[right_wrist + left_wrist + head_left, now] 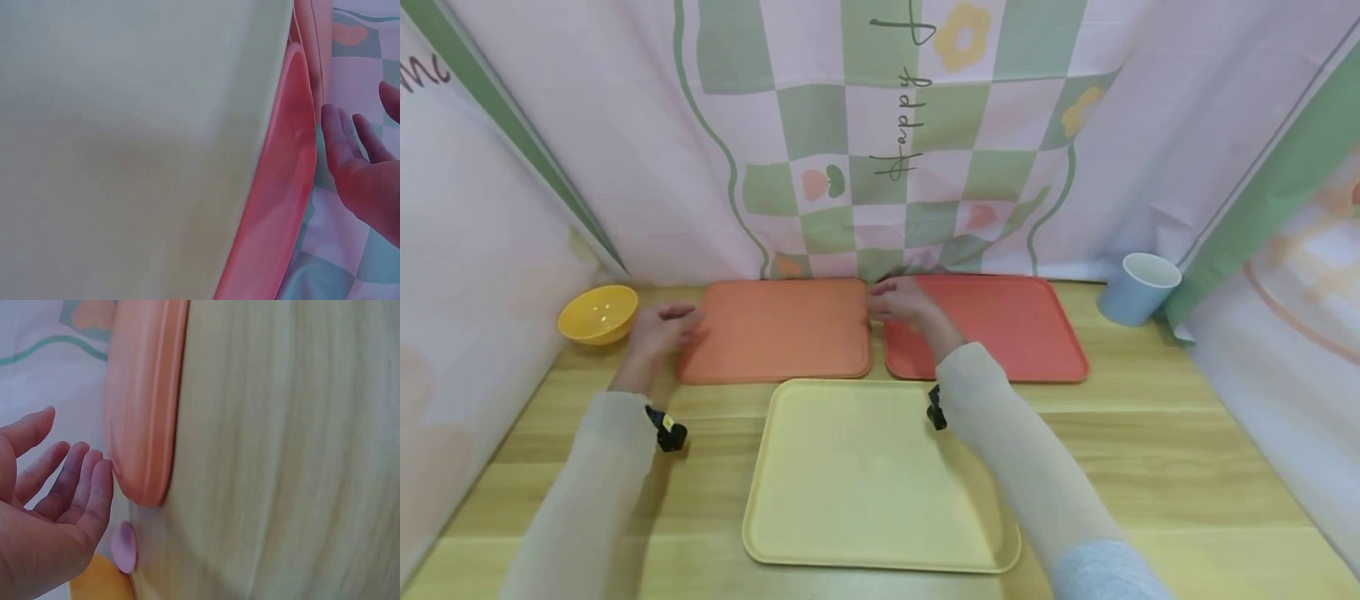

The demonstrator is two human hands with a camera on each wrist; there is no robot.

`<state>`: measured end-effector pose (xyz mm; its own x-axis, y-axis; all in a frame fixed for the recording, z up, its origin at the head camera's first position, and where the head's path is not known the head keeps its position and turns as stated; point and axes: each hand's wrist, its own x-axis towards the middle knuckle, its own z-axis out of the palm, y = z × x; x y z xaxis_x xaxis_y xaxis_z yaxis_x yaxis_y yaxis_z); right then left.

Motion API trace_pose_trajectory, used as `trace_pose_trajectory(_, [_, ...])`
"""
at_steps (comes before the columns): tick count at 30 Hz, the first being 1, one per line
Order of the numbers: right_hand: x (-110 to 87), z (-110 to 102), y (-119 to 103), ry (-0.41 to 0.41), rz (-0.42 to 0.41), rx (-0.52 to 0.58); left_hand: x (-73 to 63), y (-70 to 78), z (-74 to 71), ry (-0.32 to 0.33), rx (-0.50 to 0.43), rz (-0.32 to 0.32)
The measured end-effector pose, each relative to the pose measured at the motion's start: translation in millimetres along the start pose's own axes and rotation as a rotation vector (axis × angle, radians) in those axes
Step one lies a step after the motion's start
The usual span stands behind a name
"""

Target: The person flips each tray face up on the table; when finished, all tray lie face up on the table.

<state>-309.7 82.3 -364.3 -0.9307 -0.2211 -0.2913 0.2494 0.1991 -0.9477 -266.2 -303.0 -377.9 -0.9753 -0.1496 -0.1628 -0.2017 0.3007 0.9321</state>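
An orange tray (782,329) lies at the back left of the table, its ridged side showing in the left wrist view. At its left edge is my left hand (662,329), fingers loosely bent and holding nothing. My right hand (902,302) hovers by the tray's right edge, over the gap beside a red tray (1000,329). In the right wrist view the fingers of that hand (362,162) are extended, with nothing in them. Below my right forearm, nearer me, lies a pale yellow tray (872,475).
A yellow bowl (598,315) stands at the left, just beyond my left hand. Near it in the left wrist view is a small pink oval thing (124,547). A light blue cup (1138,289) stands at the back right. Patterned curtains (917,125) hang behind and at both sides.
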Motion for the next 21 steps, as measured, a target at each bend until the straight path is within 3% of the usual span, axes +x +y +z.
trace_pose_trajectory(4, [1.7,5.6,-1.6,0.022,0.019,0.026,1.5,-3.9,-3.2,0.032,-0.014,-0.002])
trace_pose_trajectory(7, [2.0,7.0,-2.0,0.030,0.027,-0.014,3.2,-6.1,-3.8,0.039,-0.020,-0.022])
trace_pose_trajectory(16, [0.1,10.7,-3.8,0.030,0.035,-0.102,9.0,-10.0,-0.5,-0.001,0.114,-0.065])
trace_pose_trajectory(21, [1.5,21.9,-8.2,0.026,0.074,-0.083,12.3,-10.9,-1.3,0.052,0.107,-0.079])
